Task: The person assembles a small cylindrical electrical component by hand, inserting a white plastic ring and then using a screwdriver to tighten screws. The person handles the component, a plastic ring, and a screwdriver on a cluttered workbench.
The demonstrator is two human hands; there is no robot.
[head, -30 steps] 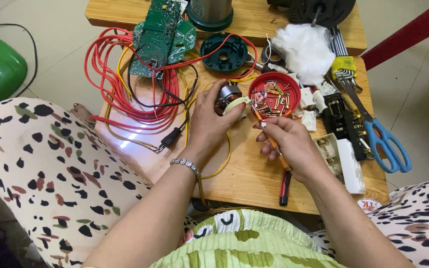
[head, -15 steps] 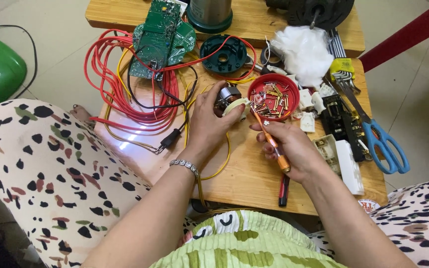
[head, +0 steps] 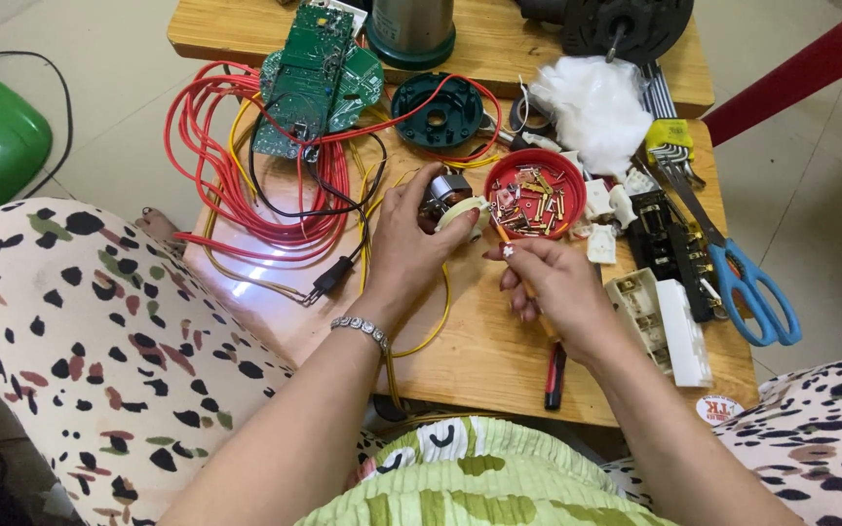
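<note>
Left hand (head: pixel 403 244) grips a small motor (head: pixel 448 201); right hand (head: pixel 548 282) pinches, seemingly, a screw (head: pixel 507 250) and screwdriver (head: pixel 550 360).

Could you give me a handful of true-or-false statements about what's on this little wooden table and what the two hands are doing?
1. The left hand grips a small motor with a cream-coloured end. True.
2. The right hand holds the blue-handled scissors. False: the scissors lie untouched at the table's right edge; the right hand holds a thin orange-handled tool.
3. The red round dish holds small metal parts. True.
4. The green circuit board lies under the left hand. False: it lies at the far side of the table, over the coil of red wire.
5. The left wrist wears a bracelet. True.
</note>
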